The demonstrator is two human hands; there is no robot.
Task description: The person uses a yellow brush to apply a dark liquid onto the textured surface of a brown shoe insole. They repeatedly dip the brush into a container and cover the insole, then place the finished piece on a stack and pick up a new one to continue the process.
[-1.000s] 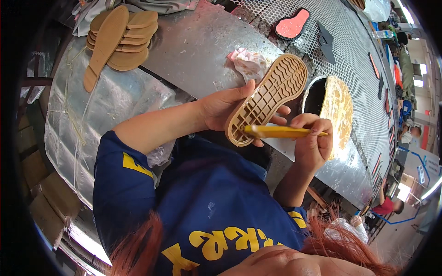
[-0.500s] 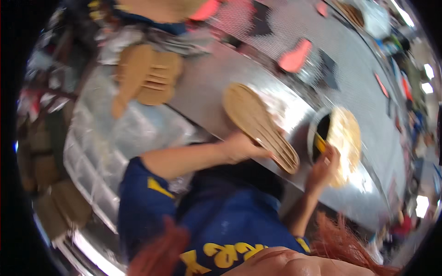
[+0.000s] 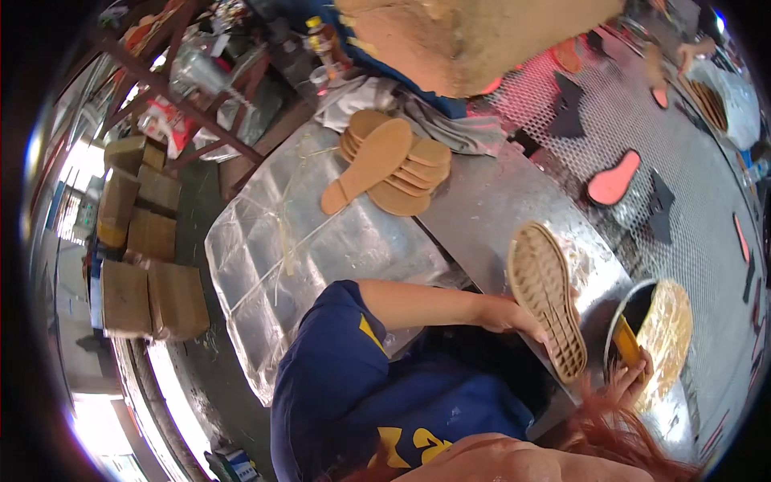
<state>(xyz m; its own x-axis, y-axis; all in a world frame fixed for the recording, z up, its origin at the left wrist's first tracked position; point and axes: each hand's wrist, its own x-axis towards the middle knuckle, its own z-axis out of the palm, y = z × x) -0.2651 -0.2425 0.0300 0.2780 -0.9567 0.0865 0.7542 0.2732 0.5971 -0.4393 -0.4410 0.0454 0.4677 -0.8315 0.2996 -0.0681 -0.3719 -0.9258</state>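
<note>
My left hand (image 3: 512, 316) grips a tan shoe sole (image 3: 542, 293) by its edge, with the ridged, grid-patterned underside turned up toward me. On the right, my right hand (image 3: 630, 379) is closed on a flat yellow handle (image 3: 626, 341), which reaches into a round pot (image 3: 671, 333). The pot has a dark opening and a shiny, yellowish crust over its right part. The handle's far end is hidden inside the pot. Farther left lies a pile of tan soles (image 3: 418, 173), one slanting across its top.
A metal tabletop (image 3: 490, 213) meets a mesh conveyor (image 3: 530, 100) carrying pink insoles (image 3: 614, 178) and black cut pieces (image 3: 662, 207). Silvery wrapping (image 3: 321, 249) covers the surface at left. Cardboard boxes (image 3: 152, 297) stand on the floor. Another person's hand (image 3: 697, 50) shows far right.
My view has swung left, so everything sits farther right and lower. The sole in my left hand has turned to show more of its gridded underside. My right hand stays at the pot.
</note>
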